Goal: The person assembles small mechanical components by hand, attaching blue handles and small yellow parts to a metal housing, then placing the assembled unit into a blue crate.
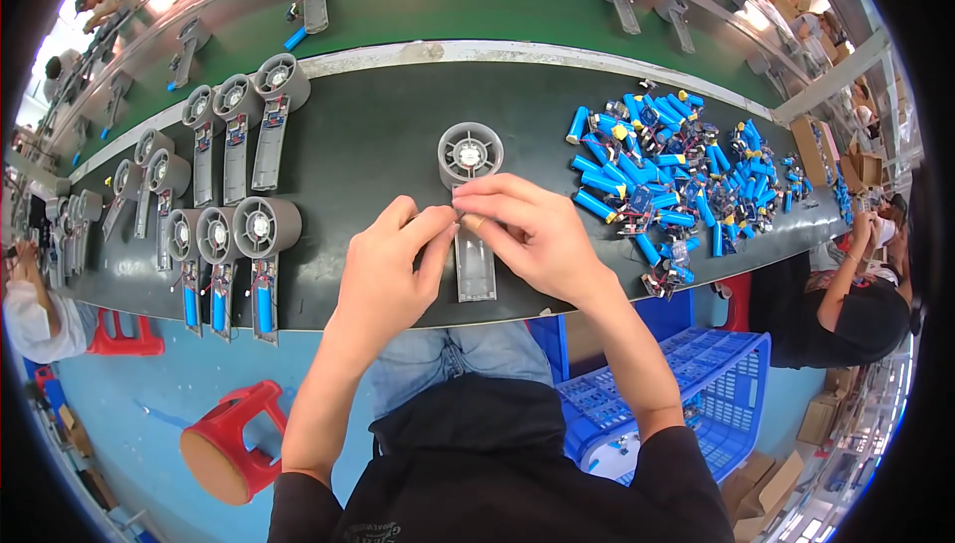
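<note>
A grey handheld fan shell (476, 274) lies in front of me, its round fan head (472, 152) pointing away and its open handle toward me. Over the top of the handle, just below the fan head, my left hand (390, 260) is closed in a pinch. My right hand (532, 237) meets it there, thumb and fingers also pinched together. Whatever sits between the fingertips is too small and too covered to name. The fingers hide the upper part of the handle.
Several grey fan shells (267, 228) stand in rows at left, some with blue batteries. A heap of blue batteries with wired circuit boards (662, 170) covers the right. Beyond runs a green conveyor (428, 6). Below are a red stool (234, 444) and blue crate (731, 394); people sit either side.
</note>
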A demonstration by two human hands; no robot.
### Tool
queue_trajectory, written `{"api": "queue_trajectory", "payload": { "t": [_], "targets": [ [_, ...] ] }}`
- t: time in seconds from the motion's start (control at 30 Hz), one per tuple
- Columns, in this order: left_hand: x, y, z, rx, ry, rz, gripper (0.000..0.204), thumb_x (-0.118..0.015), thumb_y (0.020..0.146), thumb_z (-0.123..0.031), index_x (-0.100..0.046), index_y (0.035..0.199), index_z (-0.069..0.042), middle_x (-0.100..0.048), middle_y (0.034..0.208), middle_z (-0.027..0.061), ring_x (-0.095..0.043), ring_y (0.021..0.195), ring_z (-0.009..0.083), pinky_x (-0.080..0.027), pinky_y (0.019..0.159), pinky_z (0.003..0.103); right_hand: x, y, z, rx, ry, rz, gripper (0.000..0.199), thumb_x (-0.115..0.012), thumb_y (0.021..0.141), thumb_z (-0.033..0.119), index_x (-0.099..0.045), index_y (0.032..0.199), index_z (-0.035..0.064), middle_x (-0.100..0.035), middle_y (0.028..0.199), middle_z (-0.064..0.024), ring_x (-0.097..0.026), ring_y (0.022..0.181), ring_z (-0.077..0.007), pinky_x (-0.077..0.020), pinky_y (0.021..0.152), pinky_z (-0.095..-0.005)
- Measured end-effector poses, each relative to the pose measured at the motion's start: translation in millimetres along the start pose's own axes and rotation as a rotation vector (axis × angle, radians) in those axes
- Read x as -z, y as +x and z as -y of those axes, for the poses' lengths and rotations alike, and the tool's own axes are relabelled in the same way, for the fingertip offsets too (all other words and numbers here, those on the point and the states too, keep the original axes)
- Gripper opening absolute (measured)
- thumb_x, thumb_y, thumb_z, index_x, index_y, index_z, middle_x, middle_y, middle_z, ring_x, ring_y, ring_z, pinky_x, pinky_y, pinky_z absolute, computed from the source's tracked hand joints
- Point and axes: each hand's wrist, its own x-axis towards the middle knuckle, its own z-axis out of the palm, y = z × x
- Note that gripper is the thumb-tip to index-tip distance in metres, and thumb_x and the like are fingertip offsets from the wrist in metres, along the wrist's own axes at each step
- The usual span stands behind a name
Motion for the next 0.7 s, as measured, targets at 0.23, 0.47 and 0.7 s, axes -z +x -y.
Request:
{"api": "queue_trajectory", "payload": {
  "t": [0.23, 0.47, 0.7],
  "targets": [
    [-7.0, -3.6, 7.1, -0.14, 0.334, -0.119, 0.02, -0.069, 0.085, -0.005, -0.068, 0.104, -0.01, -0.05, 0.078, 0.0081, -0.055, 0.061, 0.025, -0.047, 0.057, 0.038, -12.1, -1.7, -11.6, 0.17, -0.18, -0.055, 0.02, -0.074, 0.082, 0.004, -0.073, 0.101, 0.0047, -0.069, 0.099, -0.0057, -0.068, 0.071, -0.0183, -0.0541, 0.06, -0.0289],
    [-7.1, -2.5, 11.6, -0.136, 0.248, -0.081, 0.027, -0.066, 0.086, -0.002, -0.067, 0.111, -0.01, -0.053, 0.083, 0.0099, -0.057, 0.069, 0.026, -0.049, 0.062, 0.039, -20.3, -4.3, -4.7, 0.054, -0.205, -0.179, 0.013, -0.077, 0.079, 0.014, -0.072, 0.09, 0.01, -0.068, 0.09, -0.0013, -0.068, 0.068, -0.0215, -0.0542, 0.058, -0.0325],
    [-11.9, -7.7, 10.6, 0.061, -0.197, -0.021, 0.039, -0.054, 0.095, 0.007, -0.055, 0.134, -0.001, -0.071, 0.108, 0.0146, -0.069, 0.084, 0.0209, -0.055, 0.077, 0.032, -25.2, -5.8, -9.6, 0.083, -0.084, -0.271, 0.011, -0.077, 0.078, 0.002, -0.072, 0.087, 0.0027, -0.068, 0.088, -0.0026, -0.047, 0.047, -0.0028, -0.0353, 0.042, -0.0211]
  ]
}}
